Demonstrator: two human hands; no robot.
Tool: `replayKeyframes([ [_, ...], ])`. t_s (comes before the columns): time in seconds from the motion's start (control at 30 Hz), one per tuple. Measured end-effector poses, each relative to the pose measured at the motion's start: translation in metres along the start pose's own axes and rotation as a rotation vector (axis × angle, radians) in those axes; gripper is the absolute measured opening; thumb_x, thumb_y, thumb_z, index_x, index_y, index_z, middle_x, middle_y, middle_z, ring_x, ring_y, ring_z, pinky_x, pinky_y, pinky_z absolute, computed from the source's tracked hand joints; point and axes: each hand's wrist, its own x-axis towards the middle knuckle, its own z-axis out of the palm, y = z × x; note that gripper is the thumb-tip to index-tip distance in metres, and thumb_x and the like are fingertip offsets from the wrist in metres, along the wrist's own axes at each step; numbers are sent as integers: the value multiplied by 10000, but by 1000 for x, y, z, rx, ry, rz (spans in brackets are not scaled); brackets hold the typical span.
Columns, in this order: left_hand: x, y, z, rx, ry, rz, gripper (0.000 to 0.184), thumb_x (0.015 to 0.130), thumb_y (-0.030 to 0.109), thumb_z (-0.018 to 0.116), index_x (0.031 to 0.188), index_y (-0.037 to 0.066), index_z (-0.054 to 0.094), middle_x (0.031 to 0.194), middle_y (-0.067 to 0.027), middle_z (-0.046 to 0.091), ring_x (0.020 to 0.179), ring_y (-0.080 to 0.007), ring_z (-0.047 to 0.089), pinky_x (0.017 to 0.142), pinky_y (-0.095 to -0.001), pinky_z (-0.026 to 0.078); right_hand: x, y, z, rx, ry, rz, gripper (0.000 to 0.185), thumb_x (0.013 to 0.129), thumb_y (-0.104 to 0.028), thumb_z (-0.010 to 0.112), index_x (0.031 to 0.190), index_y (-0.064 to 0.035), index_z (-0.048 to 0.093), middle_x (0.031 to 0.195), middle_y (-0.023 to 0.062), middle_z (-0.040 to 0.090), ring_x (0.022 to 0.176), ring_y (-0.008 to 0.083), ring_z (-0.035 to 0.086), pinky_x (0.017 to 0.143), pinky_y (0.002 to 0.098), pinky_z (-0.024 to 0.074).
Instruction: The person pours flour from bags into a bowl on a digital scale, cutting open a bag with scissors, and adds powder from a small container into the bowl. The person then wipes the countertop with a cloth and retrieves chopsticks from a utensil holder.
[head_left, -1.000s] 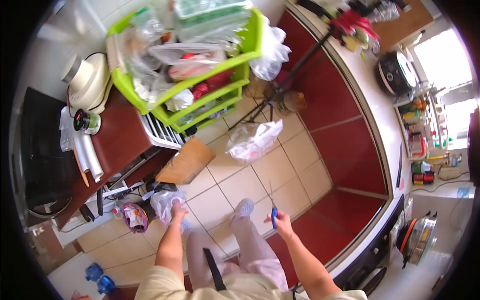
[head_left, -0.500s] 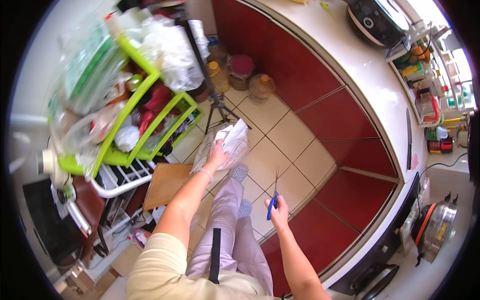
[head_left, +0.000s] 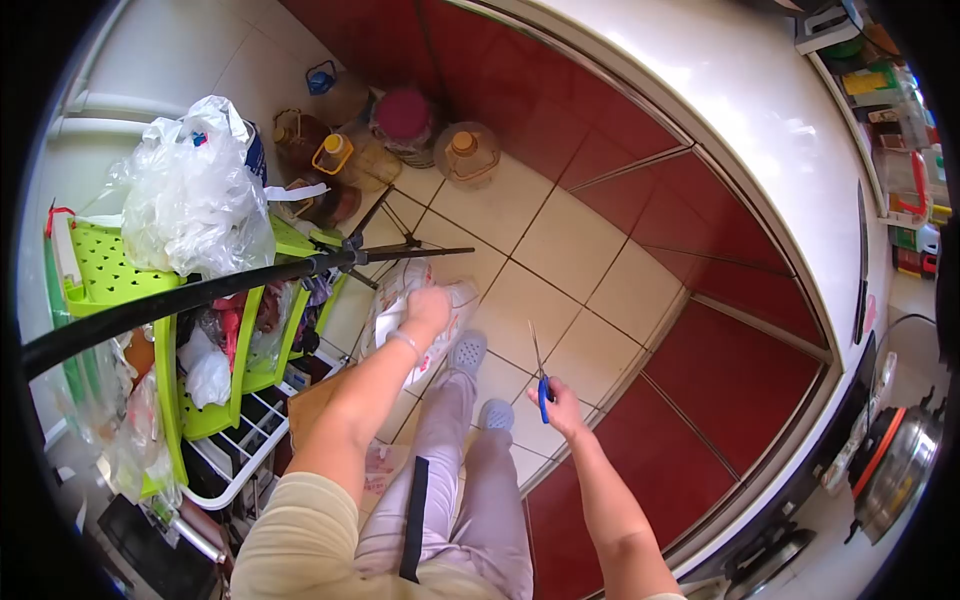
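My left hand (head_left: 427,312) is closed on the white plastic bag (head_left: 455,300) with red print, beside the foot of a black tripod (head_left: 330,262). In my right hand (head_left: 560,405) are blue-handled scissors (head_left: 545,390), gripped by the handles, with the narrow blades pointing up and away from me over the floor tiles. My hands are well apart, on either side of my feet in grey clogs (head_left: 467,352). The bag's lower part is partly hidden by my left hand and forearm.
A green rack (head_left: 255,340) with plastic bags stands at the left, the tripod's pole crossing in front. Bottles and jars (head_left: 467,155) stand on the floor at the back. Red cabinets (head_left: 660,200) and a white counter (head_left: 740,120) run along the right. A brown board (head_left: 308,400) lies beside my left arm.
From beside the purple-rimmed bin, my left hand has moved to the white bag near the tripod and closed on it. My view has turned, and the tripod's pole now slants across the left. The scissors stay in my right hand.
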Motion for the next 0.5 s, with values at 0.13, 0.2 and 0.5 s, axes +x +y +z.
replayKeyframes([
  [0.13, -43, 12, 22, -107, -6, 79, 203, 801, 181, 498, 777, 56, 657, 748, -148, 647, 715, -280, 644, 622, -392, 500, 64, 25, -2, -80, -228, 97, 685, 705, -680, 536, 768, 0, 582, 755, 205, 628, 715, 273, 623, 658, 353, 464],
  [0.2, -66, 32, 32, -186, 76, 50, 182, 820, 176, 486, 741, 64, 605, 704, -133, 627, 674, -271, 636, 593, -396, 490, 81, 29, -1, -117, -437, 129, 765, 685, -771, 462, 737, -15, 570, 690, 155, 611, 661, 247, 606, 658, 334, 462],
  [0.5, -108, 86, 61, -367, 208, 19, 65, 736, 118, 520, 762, 93, 574, 769, -57, 577, 775, -208, 590, 705, -339, 462, 162, -33, -31, -490, -1293, 720, 783, 537, -896, 429, 746, -147, 519, 648, 21, 539, 882, 199, 555, 950, 572, 231],
])
